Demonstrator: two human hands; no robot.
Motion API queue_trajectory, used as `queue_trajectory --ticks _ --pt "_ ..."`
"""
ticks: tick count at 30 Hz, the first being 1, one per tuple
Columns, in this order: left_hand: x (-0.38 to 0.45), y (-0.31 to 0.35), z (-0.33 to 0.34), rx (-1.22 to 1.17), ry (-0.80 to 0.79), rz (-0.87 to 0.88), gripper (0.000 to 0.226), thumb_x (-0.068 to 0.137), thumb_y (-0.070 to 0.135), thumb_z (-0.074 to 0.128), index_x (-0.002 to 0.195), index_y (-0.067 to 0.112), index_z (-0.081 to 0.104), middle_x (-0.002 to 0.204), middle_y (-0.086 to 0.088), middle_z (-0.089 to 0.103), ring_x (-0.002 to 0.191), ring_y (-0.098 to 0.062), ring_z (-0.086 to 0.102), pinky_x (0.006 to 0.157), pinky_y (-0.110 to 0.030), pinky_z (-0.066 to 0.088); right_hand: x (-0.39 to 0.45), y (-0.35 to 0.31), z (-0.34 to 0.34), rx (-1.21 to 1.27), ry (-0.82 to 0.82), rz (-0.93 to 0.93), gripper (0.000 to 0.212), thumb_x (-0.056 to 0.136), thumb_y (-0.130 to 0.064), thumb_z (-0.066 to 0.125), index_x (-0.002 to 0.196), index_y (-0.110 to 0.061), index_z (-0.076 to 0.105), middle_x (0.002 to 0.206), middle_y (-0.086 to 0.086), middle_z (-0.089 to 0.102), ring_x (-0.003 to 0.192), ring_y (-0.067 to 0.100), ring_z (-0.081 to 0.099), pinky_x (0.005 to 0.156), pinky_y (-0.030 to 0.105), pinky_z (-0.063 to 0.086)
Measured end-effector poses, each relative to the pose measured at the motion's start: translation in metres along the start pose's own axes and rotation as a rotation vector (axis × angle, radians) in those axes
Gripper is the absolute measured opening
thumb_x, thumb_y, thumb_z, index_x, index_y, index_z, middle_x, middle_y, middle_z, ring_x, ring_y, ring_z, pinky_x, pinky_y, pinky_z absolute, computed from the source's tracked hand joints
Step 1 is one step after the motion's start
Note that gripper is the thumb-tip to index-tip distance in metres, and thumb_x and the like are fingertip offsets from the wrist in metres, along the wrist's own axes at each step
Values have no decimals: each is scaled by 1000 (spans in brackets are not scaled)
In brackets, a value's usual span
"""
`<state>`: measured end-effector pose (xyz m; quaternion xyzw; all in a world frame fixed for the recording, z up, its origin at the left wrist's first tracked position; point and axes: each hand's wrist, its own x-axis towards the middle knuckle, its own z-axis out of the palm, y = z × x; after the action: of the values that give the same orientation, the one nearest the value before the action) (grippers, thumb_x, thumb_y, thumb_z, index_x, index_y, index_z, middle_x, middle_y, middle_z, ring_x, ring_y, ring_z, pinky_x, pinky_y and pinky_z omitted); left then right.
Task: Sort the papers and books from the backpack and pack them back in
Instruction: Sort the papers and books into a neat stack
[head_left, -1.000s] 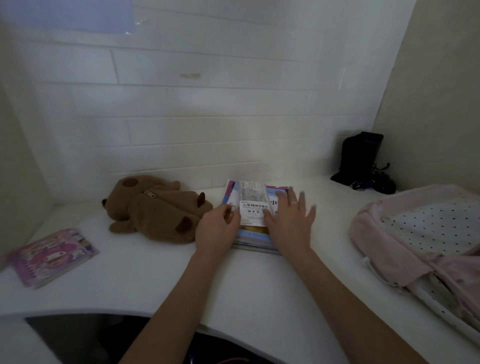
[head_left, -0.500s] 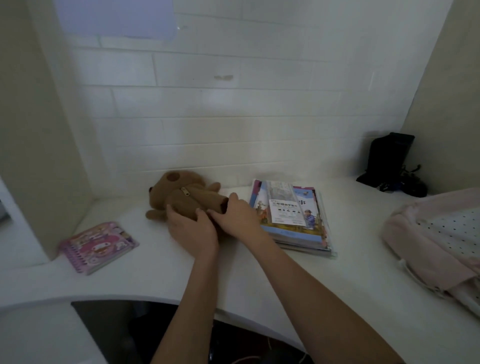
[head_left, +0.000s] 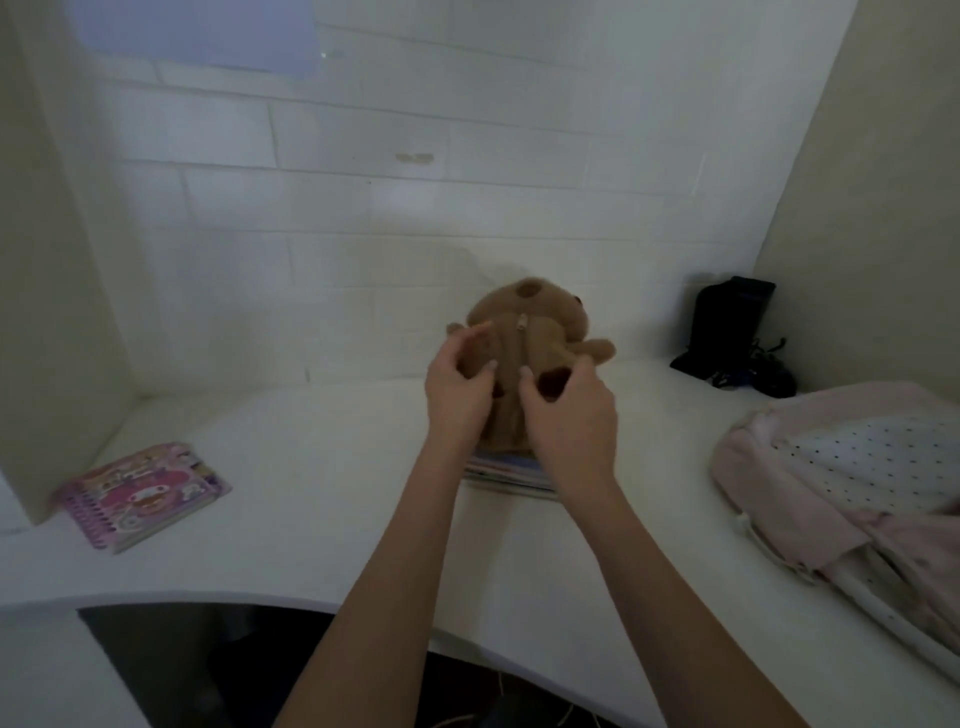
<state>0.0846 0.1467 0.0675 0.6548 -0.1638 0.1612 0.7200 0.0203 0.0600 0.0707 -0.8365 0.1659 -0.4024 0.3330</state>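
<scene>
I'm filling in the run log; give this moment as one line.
left hand: grips plush bear pouch | right hand: grips it | pouch over book stack | backpack: at right

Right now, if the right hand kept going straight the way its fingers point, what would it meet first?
The right hand already grips the brown plush bear, held over the stack of books. Pushed further forward, it would only press into the bear; behind that stands the white tiled wall, though the depth is unclear.

The white curved-edge desk (head_left: 322, 525) is carrying a pink spiral-bound cartoon notebook (head_left: 143, 494) at nine o'clock. A flat stack of colourful books (head_left: 511, 470) is lying at centre, a pale pink fabric backpack (head_left: 852, 478) is sprawling at three o'clock, and a black upright object (head_left: 730, 325) is standing at two o'clock.
</scene>
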Motion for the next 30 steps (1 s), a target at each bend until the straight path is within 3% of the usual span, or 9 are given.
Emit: queue_trajectory --ticks 3,8,11,17,20,22,24,26,30 --pt "-14 -27 17 199 -154 -94 40 83 -6 50 115 14 64 123 -9 61 114 -20 57 96 -17 43 14 49 -16 -189 -225 131 48 85 -61 49 96 -14 54 106 11 57 105 32 53 84 39 45" --pt "-13 -51 -2 704 -153 -174 55 90 49 44 141 31 36 145 -5 43 140 -32 25 112 -47 21 21 79 -17 401 -351 497 79 72 -79 48 131 -28 35 136 13 48 121 32 49 103 47 42" --pt "-17 -65 -18 746 -317 -245 47 97 44 34 136 20 44 141 -12 47 131 -34 37 107 -42 27 9 75 2 375 -485 458 113 54 -96 34 145 -28 30 147 8 41 133 30 40 112 49 31" --pt "-19 -55 -35 521 -212 -266 43 99 43 29 93 13 59 107 -13 63 91 -23 53 77 -31 35 2 66 19 285 -489 394 83 77 -80 33 142 -27 36 141 10 47 128 31 44 109 49 34" --pt "-21 -48 -56 838 -226 -139 47 100 41 26 109 11 61 118 -13 63 108 -28 54 96 -40 38 -1 70 18 315 -463 383 75 83 -74 30 139 -25 38 138 10 50 125 30 48 107 47 36" --pt "-22 -45 -83 1239 -19 -35 44 99 38 30 128 13 53 139 -11 49 136 -30 33 115 -51 8 -8 73 17 332 -391 353 70 87 -70 27 136 -23 41 134 9 54 120 29 52 103 43 39" --pt "-22 -39 -115 1419 159 -175 55 94 38 40 142 13 34 155 -15 21 144 -37 2 107 -62 -13 -16 76 17 318 -296 294 61 93 -62 25 131 -20 45 129 11 57 114 30 54 94 37 41" --pt "-22 -35 -149 1484 197 -436 70 91 39 44 149 12 14 157 -21 -3 140 -47 -15 100 -72 -8 -22 77 19 298 -226 271 56 96 -57 24 130 -19 45 126 14 58 113 32 54 96 39 40" --pt "-25 -39 -193 1376 200 -749 84 90 60 34 150 8 6 155 -26 -4 137 -54 -8 100 -77 7 -17 77 21 97 -291 344 75 82 -78 14 142 -35 29 147 5 41 140 27 29 116 53 4"
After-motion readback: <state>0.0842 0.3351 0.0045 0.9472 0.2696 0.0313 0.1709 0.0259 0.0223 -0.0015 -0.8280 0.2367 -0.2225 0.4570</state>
